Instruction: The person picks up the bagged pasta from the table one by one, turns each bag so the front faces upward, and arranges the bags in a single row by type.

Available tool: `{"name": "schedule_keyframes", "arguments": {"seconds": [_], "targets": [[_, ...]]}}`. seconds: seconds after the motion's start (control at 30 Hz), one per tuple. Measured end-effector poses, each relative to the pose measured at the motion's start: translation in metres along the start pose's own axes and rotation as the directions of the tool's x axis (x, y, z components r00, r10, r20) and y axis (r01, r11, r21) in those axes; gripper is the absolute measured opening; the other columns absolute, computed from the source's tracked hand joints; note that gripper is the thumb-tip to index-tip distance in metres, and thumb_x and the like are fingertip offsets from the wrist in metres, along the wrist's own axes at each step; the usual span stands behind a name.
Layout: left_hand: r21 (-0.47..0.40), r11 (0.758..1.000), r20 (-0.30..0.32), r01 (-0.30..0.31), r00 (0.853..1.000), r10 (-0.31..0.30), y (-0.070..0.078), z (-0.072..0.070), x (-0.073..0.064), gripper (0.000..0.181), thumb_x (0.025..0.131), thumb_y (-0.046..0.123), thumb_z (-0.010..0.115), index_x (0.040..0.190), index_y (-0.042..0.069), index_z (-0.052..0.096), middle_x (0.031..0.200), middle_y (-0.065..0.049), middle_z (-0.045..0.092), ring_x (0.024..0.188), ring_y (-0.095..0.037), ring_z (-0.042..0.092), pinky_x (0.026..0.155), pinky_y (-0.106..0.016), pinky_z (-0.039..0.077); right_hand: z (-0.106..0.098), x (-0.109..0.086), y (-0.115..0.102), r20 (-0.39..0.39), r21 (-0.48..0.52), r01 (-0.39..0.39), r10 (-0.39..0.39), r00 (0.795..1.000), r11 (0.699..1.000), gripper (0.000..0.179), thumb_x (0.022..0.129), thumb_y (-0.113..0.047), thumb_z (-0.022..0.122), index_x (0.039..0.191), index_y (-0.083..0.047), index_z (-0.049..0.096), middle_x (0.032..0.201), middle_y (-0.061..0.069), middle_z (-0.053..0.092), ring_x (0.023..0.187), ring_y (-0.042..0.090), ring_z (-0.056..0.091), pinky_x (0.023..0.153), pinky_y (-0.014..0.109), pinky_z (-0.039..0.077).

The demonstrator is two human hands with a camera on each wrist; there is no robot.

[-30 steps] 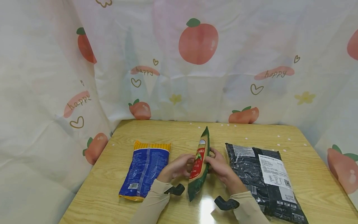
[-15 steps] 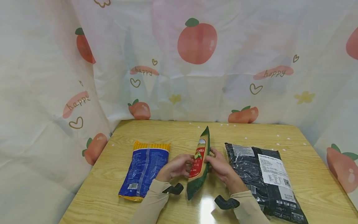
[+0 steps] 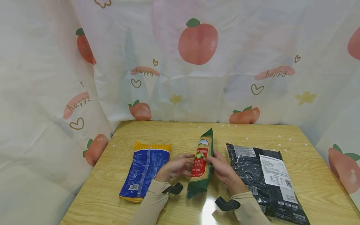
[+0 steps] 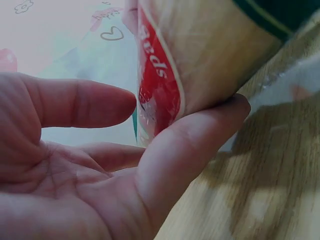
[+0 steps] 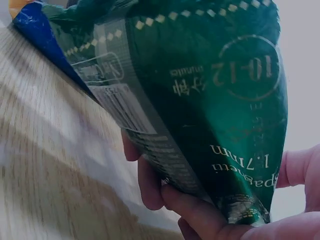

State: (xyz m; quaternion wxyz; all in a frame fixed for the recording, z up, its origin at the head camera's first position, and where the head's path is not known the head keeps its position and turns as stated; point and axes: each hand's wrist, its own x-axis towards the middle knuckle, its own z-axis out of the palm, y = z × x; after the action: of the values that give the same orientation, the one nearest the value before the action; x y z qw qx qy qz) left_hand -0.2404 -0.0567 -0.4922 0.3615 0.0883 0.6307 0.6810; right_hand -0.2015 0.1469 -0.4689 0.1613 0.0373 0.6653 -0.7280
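A packet of spaghetti (image 3: 201, 159), green at both ends with a red label, stands tilted between my two hands above the table. My right hand (image 3: 223, 170) grips its right edge, thumb on the front. In the right wrist view, its fingers (image 5: 195, 210) lie along the green back printed "Spaghetti 1.7mm". On the opposite side my left hand (image 3: 175, 167) holds the packet's left edge. The left wrist view shows one finger (image 4: 82, 102) with its tip at the red label, while another digit bears against the packet (image 4: 210, 55) from below.
A blue and yellow packet (image 3: 147, 168) lies flat on the wooden table (image 3: 174, 132), left of my left hand. To the right is a large black bag (image 3: 264, 181) with white labels. Behind the table hangs a white curtain (image 3: 219, 90) printed with fruit.
The spaghetti packet has turned so that more of its red front faces me, and its lower end has risen slightly. My left hand has shifted a little left. Both other packets stay put.
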Motion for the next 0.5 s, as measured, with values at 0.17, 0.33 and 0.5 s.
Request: {"name": "schedule_keyframes", "arguments": {"seconds": [0.17,0.33,0.5], "targets": [[0.019,1.0,-0.01,-0.006,1.0,0.007,0.0032,0.0003,-0.0039,0.06,0.104,0.007,0.048,0.16,-0.003,0.029,0.137,-0.025,0.063,0.094,-0.018,0.071,0.068,-0.027,0.063,0.0007,0.0003,0.0007,-0.001,0.019,-0.017,0.017,1.0,1.0,0.064,0.103,-0.007,0.046,0.161,0.003,0.02,0.154,0.032,0.04,0.129,0.033,0.055,0.098,0.039,0.054],[0.012,1.0,-0.014,-0.006,1.0,0.007,0.0048,0.0011,-0.0051,0.058,0.104,0.006,0.048,0.159,-0.002,0.03,0.136,-0.024,0.063,0.094,-0.018,0.071,0.069,-0.028,0.064,0.0,0.001,0.001,0.018,0.025,-0.024,0.023,1.0,0.999,0.064,0.105,-0.01,0.048,0.161,0.002,0.02,0.155,0.03,0.04,0.128,0.03,0.055,0.098,0.038,0.053],[0.028,1.0,-0.008,-0.011,1.0,0.012,0.0051,0.001,-0.0044,0.058,0.105,0.006,0.047,0.159,-0.004,0.029,0.14,-0.026,0.059,0.096,-0.019,0.07,0.075,-0.032,0.065,-0.0006,0.0019,0.0013,0.03,0.026,-0.031,0.03,0.999,0.999,0.062,0.106,-0.013,0.048,0.161,0.002,0.021,0.154,0.027,0.042,0.127,0.027,0.056,0.099,0.037,0.053]]}}
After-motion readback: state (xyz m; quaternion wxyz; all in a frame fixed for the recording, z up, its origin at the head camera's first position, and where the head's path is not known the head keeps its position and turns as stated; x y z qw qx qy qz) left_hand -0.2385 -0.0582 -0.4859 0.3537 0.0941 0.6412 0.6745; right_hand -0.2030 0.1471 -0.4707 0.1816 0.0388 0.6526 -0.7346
